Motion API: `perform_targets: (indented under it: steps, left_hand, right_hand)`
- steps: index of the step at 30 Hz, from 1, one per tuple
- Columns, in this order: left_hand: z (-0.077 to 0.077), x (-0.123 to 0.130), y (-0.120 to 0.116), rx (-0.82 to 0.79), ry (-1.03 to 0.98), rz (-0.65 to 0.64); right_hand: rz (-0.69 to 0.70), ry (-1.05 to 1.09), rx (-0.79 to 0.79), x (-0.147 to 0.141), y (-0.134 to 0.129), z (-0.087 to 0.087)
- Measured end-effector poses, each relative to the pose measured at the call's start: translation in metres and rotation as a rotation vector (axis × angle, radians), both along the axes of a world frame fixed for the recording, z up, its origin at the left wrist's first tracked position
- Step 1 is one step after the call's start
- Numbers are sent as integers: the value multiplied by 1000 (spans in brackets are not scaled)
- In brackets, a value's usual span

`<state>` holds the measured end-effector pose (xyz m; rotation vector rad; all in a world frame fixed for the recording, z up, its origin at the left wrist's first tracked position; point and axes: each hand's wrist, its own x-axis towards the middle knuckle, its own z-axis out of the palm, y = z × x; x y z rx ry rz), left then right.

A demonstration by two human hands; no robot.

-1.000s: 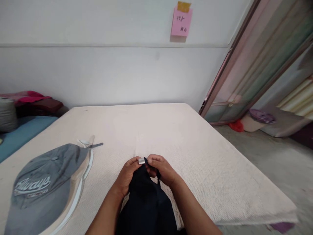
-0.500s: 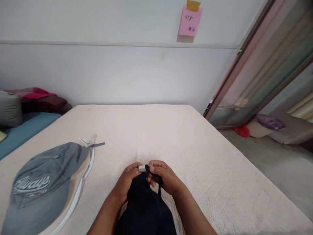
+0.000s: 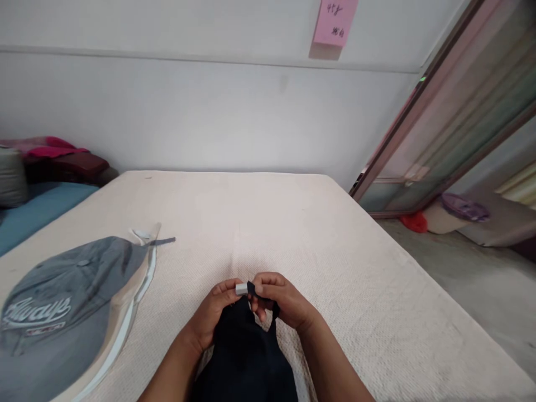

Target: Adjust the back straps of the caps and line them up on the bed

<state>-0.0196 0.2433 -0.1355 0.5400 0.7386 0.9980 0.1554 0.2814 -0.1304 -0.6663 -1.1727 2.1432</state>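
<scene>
A dark navy cloth item [image 3: 247,357], in form like a cap seen from its back opening, stands at the bottom middle of the head view. At its top, a small silver buckle [image 3: 242,289] sits between the thumb and fingers of my left hand [image 3: 213,310]. My right hand [image 3: 282,298] pinches the dark strap [image 3: 252,289] where it meets the buckle. How far the strap runs through the buckle is hidden by my fingers. On the left lies a grey cap [image 3: 71,301] with white lettering, inside a clear bag with a white edge [image 3: 129,329].
A pale textured cover [image 3: 355,279] spreads over the table under my hands. Behind it rises a white wall [image 3: 209,111] with a pink note [image 3: 335,25]. A blue cushion [image 3: 54,206] and folded cloths are at far left. A bin [image 3: 448,215] stands on the floor at right.
The view has tilted down and shifted slightly, so the wall note and grey cap sit differently in the picture. Both hands keep nearly the same grip on the buckle and strap.
</scene>
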Motion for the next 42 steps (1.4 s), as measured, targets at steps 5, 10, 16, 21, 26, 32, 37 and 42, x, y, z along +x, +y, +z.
perform_targets:
  steps: [5,10,16,21,26,32,37,42]
  left_hand:
    - [1,0,-1,14,-31,3]
    - [7,3,-1,43,-76,-41]
    - [5,2,-1,43,-26,-52]
    - [2,0,0,40,7,-29]
    - [2,0,-1,27,7,-11]
    - [2,-1,-1,15,3,-23]
    - [2,-1,0,49,26,-72]
    - [-1,-2,-1,-24,115,-25]
  right_hand:
    - [-18,32,7,-2,0,-2]
    - [-8,71,-15,-2,0,-5]
    - [9,2,-4,-1,0,-2]
    - [-12,-26,15,-2,0,0]
    - [-33,3,8,-3,0,0]
    - [-6,-47,35,-2,1,-1]
    - [39,-70,47,3,1,-2]
    - [111,-92,69,9,4,-1]
